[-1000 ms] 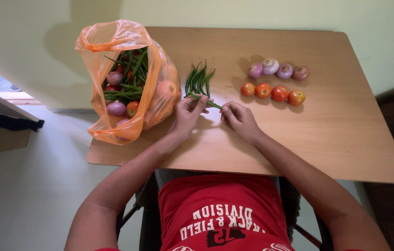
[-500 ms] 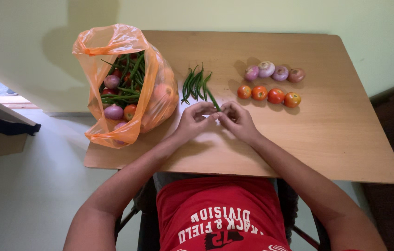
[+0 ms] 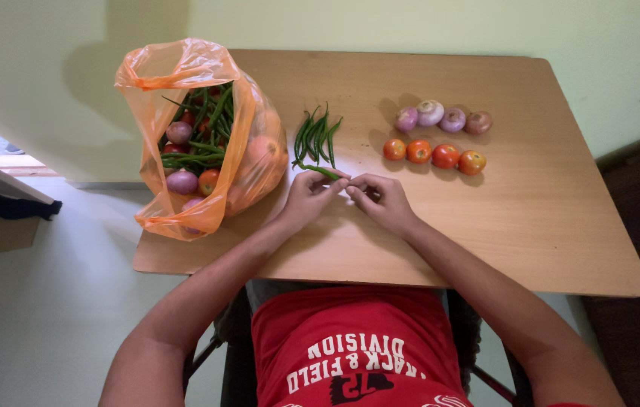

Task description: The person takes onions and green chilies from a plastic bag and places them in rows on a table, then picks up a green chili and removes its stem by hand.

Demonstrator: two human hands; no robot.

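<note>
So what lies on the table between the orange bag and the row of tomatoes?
In the head view, a small bunch of green chillies lies between the orange bag and the tomatoes, on the wooden table.

A slim green chilli (image 3: 320, 170) lies nearly level, pinched at its right end between the fingertips of both hands, its left tip free over the wooden table (image 3: 531, 226), near the middle, just below the small pile of green chillies (image 3: 315, 137)
</note>
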